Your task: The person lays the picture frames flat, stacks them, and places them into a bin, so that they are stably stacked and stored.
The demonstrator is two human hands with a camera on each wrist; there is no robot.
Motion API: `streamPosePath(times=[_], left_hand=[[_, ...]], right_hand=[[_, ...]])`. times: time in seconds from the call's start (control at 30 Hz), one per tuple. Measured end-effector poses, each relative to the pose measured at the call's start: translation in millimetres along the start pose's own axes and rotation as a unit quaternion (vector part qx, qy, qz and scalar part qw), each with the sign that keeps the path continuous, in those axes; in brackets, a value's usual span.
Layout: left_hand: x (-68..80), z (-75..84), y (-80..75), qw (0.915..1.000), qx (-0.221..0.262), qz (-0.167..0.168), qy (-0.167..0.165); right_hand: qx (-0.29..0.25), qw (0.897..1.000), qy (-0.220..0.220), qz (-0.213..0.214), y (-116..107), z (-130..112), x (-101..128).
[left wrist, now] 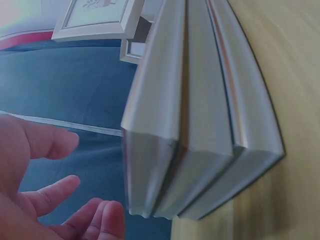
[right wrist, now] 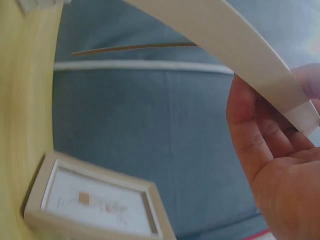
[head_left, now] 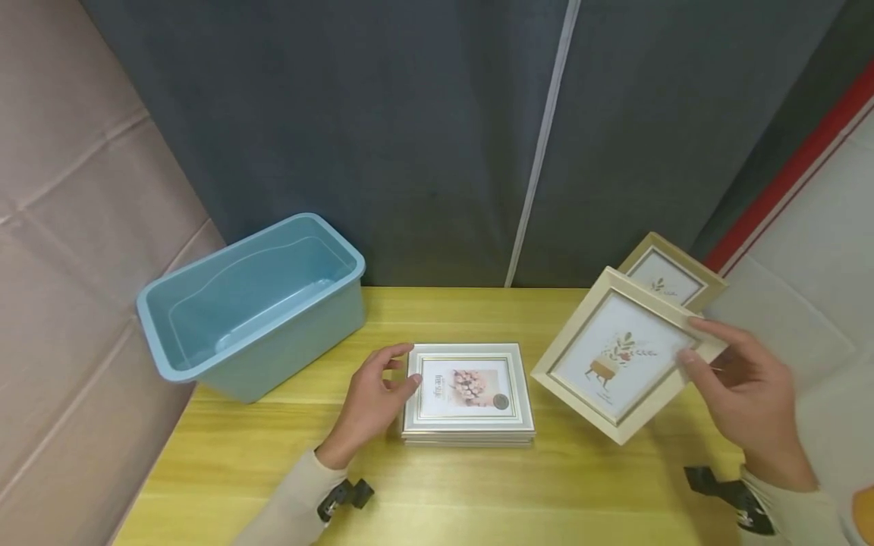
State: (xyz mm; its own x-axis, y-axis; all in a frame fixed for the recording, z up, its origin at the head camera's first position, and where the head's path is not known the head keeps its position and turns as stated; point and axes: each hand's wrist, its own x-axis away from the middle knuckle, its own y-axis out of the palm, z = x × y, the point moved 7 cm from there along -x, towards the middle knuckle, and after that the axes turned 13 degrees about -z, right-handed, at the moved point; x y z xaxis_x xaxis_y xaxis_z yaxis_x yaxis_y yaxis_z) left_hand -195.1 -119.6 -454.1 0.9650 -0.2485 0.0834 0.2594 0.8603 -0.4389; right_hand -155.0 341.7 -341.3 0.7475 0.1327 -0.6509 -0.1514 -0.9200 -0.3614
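Head camera is looking forward and down over the stack of frames (head_left: pixel 468 394) at mid-table, from moderate distance. Left wrist camera is sitting very close beside that stack (left wrist: pixel 200 115), facing along its edge toward the curtain. Right wrist camera is looking up from low, close; it is sharing the stack's corner (right wrist: pixel 37 4) with the others.

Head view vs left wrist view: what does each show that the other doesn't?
Only the head view shows the blue bin, the right hand gripping the cream frame off the table, and the picture on the top of the frame stack. Only the left wrist view shows the stack's side close up: several frames edge on. Both show the left hand beside the stack, fingers relaxed.
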Motion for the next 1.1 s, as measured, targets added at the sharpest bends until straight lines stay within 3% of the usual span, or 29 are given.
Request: streamPosePath(times=[0.17, 0.33, 0.4, 0.5, 0.67, 0.93, 1.1], left_hand=[[-2.5, 16.7, 4.5, 0.9988, 0.021, -0.017, 0.041], [-4.3, 39.6, 13.8, 0.9933, 0.036, -0.043, 0.101], [-5.6, 49.6, 18.2, 0.9892, 0.043, -0.056, 0.129], [-8.8, 62.4, 26.1, 0.9809, 0.054, -0.084, 0.167], [-15.7, 75.1, 40.2, 0.9665, 0.066, -0.142, 0.204], [-21.9, 80.1, 57.4, 0.9435, 0.108, -0.216, 0.227], [-22.0, 74.8, 60.3, 0.9465, 0.113, -0.216, 0.211]], right_hand=[[-0.027, 0.999, -0.021, -0.02, 18.5, -7.7, -8.4], [-0.09, 0.993, -0.034, -0.063, 41.1, -7.5, -14.9], [-0.133, 0.987, -0.04, -0.084, 50.9, -7.1, -17.5], [-0.148, 0.982, -0.05, -0.107, 63.6, -10.1, -21.4], [-0.194, 0.967, -0.079, -0.146, 86.5, -18.6, -28.2], [-0.224, 0.955, -0.082, -0.174, 116.6, -23.1, -33.0], [-0.231, 0.956, -0.068, -0.168, 123.4, -21.1, -33.8]])
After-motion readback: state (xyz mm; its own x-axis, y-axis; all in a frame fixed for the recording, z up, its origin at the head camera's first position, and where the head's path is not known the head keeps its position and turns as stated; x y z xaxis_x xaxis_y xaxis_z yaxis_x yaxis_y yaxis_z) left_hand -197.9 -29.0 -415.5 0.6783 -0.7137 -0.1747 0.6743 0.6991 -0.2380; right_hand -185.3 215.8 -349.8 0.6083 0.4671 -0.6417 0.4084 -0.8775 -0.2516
